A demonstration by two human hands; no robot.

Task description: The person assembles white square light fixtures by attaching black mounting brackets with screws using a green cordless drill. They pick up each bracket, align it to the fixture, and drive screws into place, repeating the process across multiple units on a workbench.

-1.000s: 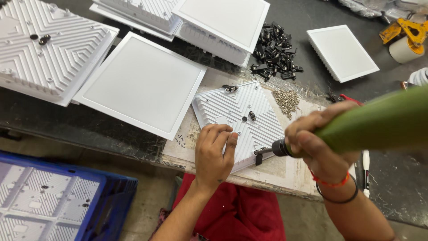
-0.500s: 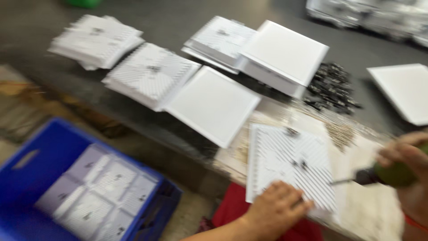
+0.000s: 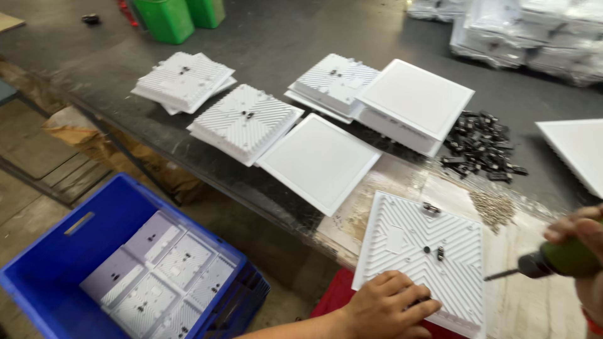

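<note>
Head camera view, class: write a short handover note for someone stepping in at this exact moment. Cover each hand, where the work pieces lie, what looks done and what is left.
Left hand: flat on the near edge of the ribbed white panel, pinning it to the bench.
Right hand: grips the green screwdriver, tip just off the panel's right edge, not touching it.
Small black parts sit on the panel's middle and top edge.
Screws and black clips lie piled behind it.
Done: apparently the panels in the blue crate.
Left: apparently this panel and the stacked panels further along the bench.
</note>
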